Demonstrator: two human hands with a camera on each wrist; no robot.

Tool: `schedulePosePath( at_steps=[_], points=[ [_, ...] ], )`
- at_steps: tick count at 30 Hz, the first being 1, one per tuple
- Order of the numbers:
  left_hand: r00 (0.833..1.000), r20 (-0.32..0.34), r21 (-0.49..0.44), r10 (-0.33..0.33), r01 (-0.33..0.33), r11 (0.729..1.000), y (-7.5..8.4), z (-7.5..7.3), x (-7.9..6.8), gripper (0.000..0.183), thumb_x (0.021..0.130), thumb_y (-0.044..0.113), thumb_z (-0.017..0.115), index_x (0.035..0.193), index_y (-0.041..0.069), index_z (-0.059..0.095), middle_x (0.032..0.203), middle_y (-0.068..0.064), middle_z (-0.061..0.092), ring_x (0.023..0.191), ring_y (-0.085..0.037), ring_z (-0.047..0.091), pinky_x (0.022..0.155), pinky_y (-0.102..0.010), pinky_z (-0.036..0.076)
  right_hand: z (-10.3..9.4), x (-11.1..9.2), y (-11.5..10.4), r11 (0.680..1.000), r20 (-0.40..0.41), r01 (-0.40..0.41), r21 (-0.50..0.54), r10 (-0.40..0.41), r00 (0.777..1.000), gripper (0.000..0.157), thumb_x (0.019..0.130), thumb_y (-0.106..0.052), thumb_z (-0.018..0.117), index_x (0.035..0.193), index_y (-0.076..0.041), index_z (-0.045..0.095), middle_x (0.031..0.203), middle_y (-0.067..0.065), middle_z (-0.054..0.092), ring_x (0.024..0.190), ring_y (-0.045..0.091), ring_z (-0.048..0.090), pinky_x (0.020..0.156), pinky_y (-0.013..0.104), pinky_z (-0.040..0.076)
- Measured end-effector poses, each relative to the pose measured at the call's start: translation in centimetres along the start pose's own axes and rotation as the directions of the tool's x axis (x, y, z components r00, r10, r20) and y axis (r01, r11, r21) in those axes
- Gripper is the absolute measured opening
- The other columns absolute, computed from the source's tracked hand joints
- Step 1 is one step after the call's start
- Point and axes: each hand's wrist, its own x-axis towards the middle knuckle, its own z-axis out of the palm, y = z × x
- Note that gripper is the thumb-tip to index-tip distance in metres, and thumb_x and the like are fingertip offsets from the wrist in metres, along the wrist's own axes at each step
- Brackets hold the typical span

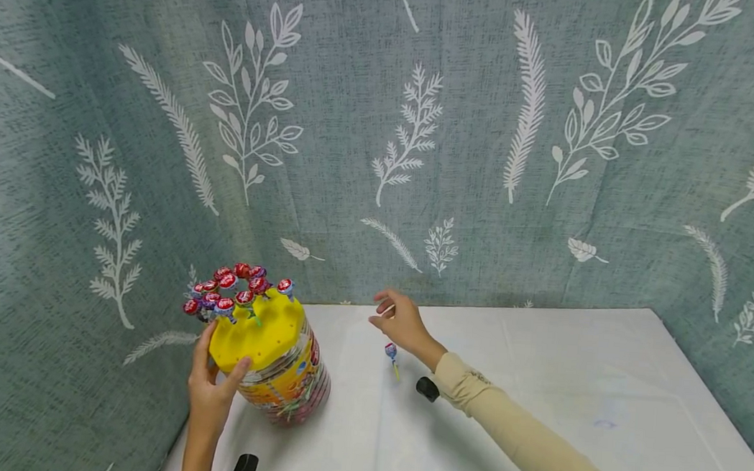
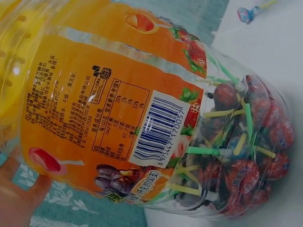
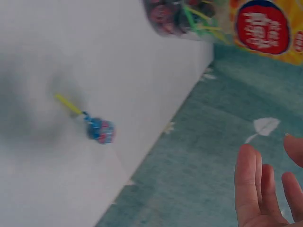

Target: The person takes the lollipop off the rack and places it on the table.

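Note:
My left hand [image 1: 212,391] grips the rim of the yellow lid [image 1: 267,333] on a clear plastic jar [image 1: 305,390], thumb on the near side. Lollipops [image 1: 224,291] in red and purple wrappers stand in the lid's holes, mostly along its far left side. Through the jar's wall in the left wrist view, more lollipops [image 2: 241,175] with green and yellow sticks show. The right hand [image 1: 407,327] hovers over the table with relaxed, parted fingers, holding nothing. Just below it in the head view, a single blue-and-red lollipop [image 1: 391,352] with a yellow stick lies apart from the jar.
A white-covered table [image 1: 536,389] reaches back to a green leaf-patterned curtain [image 1: 356,155]. The curtain also hangs along the left side, close to the jar and my left hand. A black wrist camera [image 1: 428,389] sits below the right wrist.

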Motion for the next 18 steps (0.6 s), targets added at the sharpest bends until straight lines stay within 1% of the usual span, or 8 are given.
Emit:
schedulePosePath(
  at_steps=[3,5,10,11,15,18],
  points=[
    [1.000,-0.004,0.006,-0.004,0.004,1.000,-0.1,0.0,0.0,0.080,0.083,0.004,0.067,0.149,0.029,0.029,0.150,0.005,0.029,0.131,-0.012,0.030,0.106,-0.032,0.028,-0.1,0.2,-1.0,1.000,-0.010,0.027,-0.016,-0.028,1.000,0.032,0.082,-0.005,0.071,0.112,-0.005,0.060,0.093,0.011,0.061,0.078,0.020,0.061,0.064,0.029,0.051],
    [1.000,-0.005,0.008,-0.009,0.009,1.000,0.0,0.1,0.0,0.079,0.084,0.004,0.067,0.149,0.028,0.029,0.150,0.004,0.029,0.131,-0.012,0.030,0.107,-0.032,0.027,-0.2,0.4,-1.5,0.998,-0.017,0.056,-0.013,-0.056,0.998,0.031,0.082,-0.004,0.071,0.112,-0.005,0.061,0.092,0.009,0.061,0.079,0.020,0.061,0.067,0.030,0.050],
    [1.000,-0.005,0.005,-0.008,0.008,1.000,0.1,0.0,-0.1,0.078,0.084,0.004,0.066,0.149,0.027,0.029,0.150,0.004,0.029,0.130,-0.011,0.031,0.108,-0.033,0.027,-0.2,0.5,-3.0,0.993,-0.014,0.118,0.010,-0.117,0.993,0.032,0.081,-0.004,0.072,0.112,-0.006,0.061,0.094,0.009,0.062,0.081,0.022,0.062,0.071,0.031,0.050],
    [1.000,-0.006,0.006,-0.006,0.006,1.000,0.1,0.0,-0.1,0.078,0.084,0.004,0.066,0.149,0.027,0.029,0.150,0.003,0.029,0.130,-0.011,0.031,0.107,-0.031,0.027,-0.2,0.5,-3.3,0.991,-0.010,0.131,0.008,-0.131,0.991,0.032,0.082,-0.004,0.072,0.112,-0.007,0.061,0.095,0.009,0.062,0.082,0.022,0.062,0.071,0.031,0.050],
    [1.000,-0.009,0.006,0.002,-0.002,1.000,0.0,0.0,-0.2,0.078,0.084,0.004,0.066,0.149,0.026,0.029,0.150,0.003,0.029,0.130,-0.011,0.031,0.107,-0.030,0.027,0.0,0.7,-4.5,0.985,-0.004,0.170,0.000,-0.170,0.985,0.032,0.082,-0.006,0.072,0.112,-0.007,0.061,0.096,0.008,0.063,0.082,0.021,0.062,0.070,0.030,0.050],
    [1.000,-0.009,0.006,0.007,-0.007,1.000,-0.1,0.1,-0.1,0.079,0.084,0.004,0.067,0.149,0.027,0.029,0.150,0.003,0.029,0.130,-0.011,0.031,0.107,-0.029,0.027,0.3,0.9,-5.4,0.981,0.003,0.193,0.019,-0.193,0.981,0.033,0.082,-0.005,0.072,0.112,-0.007,0.060,0.096,0.009,0.063,0.082,0.021,0.062,0.069,0.030,0.050]
  ],
)
